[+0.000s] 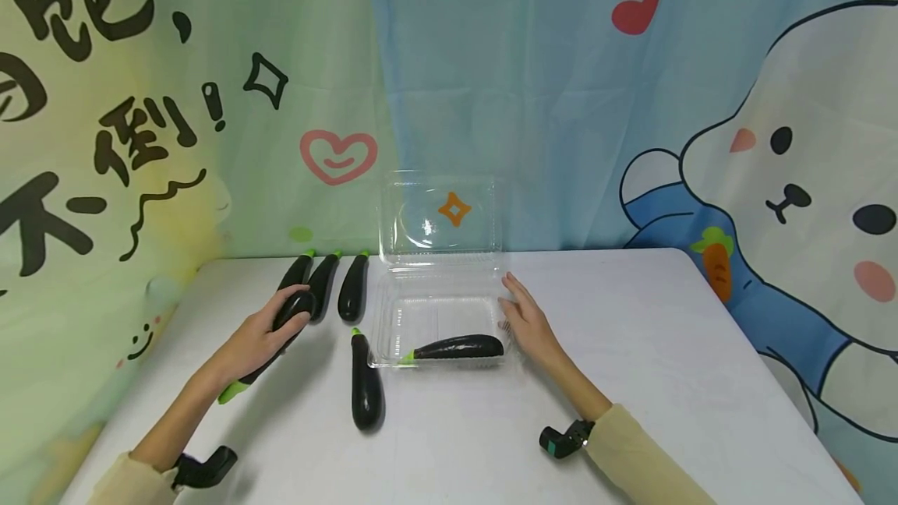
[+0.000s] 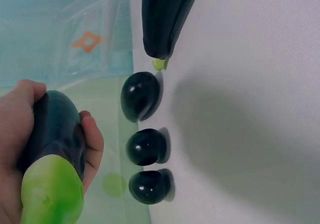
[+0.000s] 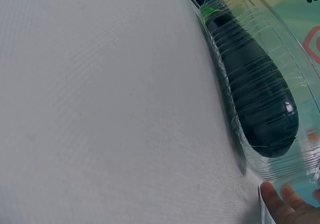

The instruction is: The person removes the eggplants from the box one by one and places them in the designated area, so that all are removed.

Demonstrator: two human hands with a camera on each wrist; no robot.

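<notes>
My left hand (image 1: 256,345) grips an eggplant (image 1: 298,304) above the left part of the table, fingers and thumb wrapped around it. Its bright green stem end (image 2: 52,191) faces the left wrist camera. A clear plastic clamshell box (image 1: 414,314) stands open in the middle, its lid (image 1: 421,236) raised at the back. Along the front wall inside lies another eggplant (image 1: 459,347), stem to the left. My right hand (image 1: 535,327) is at the box's right side, fingers extended, fingertips right at the wall.
Three eggplants lie at the back left; one of them (image 1: 352,291) is nearest the box. Another eggplant (image 1: 366,384) lies just left of the box's front corner, stem pointing away. A printed curtain (image 1: 561,100) hangs behind the white table (image 1: 631,349).
</notes>
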